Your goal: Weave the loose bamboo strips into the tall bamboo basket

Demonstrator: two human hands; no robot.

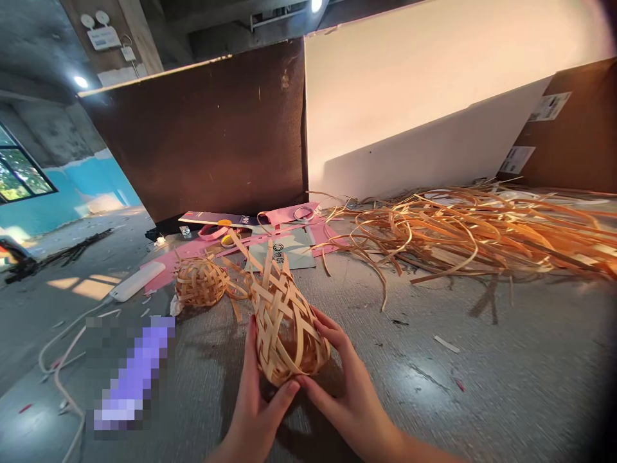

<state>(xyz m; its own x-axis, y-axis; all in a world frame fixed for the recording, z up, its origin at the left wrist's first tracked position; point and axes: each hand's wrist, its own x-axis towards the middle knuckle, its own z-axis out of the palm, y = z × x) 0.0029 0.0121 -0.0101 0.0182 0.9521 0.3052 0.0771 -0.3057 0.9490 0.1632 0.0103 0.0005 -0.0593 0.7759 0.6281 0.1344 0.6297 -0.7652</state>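
Evidently, the fingers (332,333) of the left hand (254,402) and the right hand (355,393) are bent just wide enough to hold a woven basket (282,321), one hand along each side. Both thumbs (285,396) nearly meet at its rounded near end, probably to steady the springy weave without crushing it. Its loose strip ends point up and away from the person, which seems to keep them clear of the palms. Whether its underside touches the grey surface (409,321) I cannot tell. Just beyond, to the left, a second woven piece (200,283) rests there, apart from both hands. Farther back lie a pink sheet (166,273) and a grey card (299,247), perhaps set aside for elbow room. To the right, loose strips (463,228) are heaped before a pale panel (409,90), likely because their length needs space.
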